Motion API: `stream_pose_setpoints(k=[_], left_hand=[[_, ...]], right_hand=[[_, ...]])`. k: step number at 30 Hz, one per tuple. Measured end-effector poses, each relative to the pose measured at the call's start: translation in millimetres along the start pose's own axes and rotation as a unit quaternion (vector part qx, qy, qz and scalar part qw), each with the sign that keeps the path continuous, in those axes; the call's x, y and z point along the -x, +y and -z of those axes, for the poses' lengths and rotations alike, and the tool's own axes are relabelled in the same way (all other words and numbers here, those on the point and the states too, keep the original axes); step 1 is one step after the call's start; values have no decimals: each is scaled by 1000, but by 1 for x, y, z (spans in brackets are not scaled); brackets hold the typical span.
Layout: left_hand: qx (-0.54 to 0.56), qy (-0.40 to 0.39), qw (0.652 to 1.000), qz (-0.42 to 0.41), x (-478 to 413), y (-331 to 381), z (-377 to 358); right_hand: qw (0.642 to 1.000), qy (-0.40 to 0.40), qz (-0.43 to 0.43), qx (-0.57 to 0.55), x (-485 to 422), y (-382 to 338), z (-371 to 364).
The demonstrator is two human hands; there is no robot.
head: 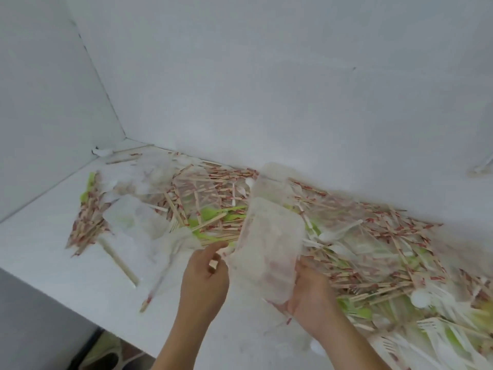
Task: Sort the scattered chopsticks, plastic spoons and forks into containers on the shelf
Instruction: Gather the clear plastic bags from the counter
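A white shelf surface (53, 249) is bounded beyond the grip by a plain white back wall (266, 89), joined far left by a white side wall (40, 89). Grey floor (26, 316) is seen below-left of the grip.

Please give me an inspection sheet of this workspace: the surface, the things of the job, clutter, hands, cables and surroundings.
Surface: white shelf, its back and right parts buried under cutlery.
Job's things: wrapped chopsticks, green cutlery and white forks mixed in one heap; clear container held over it; another container lies on the heap.
Clutter: crumpled white scrap in the corner.
Hands: right hand grips the clear container from below; left hand beside it, fingers curled, its hold blurred.
Cables: nothing seen.
Surroundings: white walls; what looks like a shoe on the floor.
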State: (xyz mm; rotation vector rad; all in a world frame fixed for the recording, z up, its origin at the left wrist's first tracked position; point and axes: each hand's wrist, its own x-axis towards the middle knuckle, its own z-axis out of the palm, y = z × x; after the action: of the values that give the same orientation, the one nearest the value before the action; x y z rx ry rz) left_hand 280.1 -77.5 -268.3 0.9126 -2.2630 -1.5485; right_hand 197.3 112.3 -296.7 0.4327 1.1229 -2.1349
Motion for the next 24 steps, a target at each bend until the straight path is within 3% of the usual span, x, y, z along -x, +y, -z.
stream_pose_setpoints(k=[3,5,8,12,14,17,20,22,24], left_hand=[[57,-12,997,-41,-15,-12,30],[-2,-47,996,-80,-23,-21,45],[-62,-12,988,-138,-34,-40,54],[-4,-37,996,-79,-47,-58,68],[-18,-59,994,-88,-52,-64,75],[-53,-111,983,-136,-58,-69,85],[-21,-150,980,-125,-71,-77,104],[-132,-99,972,-165,-88,-92,120],[-333,-118,914,-197,-106,-110,128]], right_hand=[[1000,-7,3,7,-9,21,-17],[1000,-22,1,12,-13,37,-34],[998,-55,-13,-4,-17,58,-56],[992,-114,-39,-34,-24,77,-75],[988,-143,-46,-37,-26,80,-83],[989,-138,-46,12,-36,79,-89],[995,-99,-24,13,-48,69,-90],[998,-61,-2,-19,-57,60,-90],[999,-33,13,-35,-66,52,-89]])
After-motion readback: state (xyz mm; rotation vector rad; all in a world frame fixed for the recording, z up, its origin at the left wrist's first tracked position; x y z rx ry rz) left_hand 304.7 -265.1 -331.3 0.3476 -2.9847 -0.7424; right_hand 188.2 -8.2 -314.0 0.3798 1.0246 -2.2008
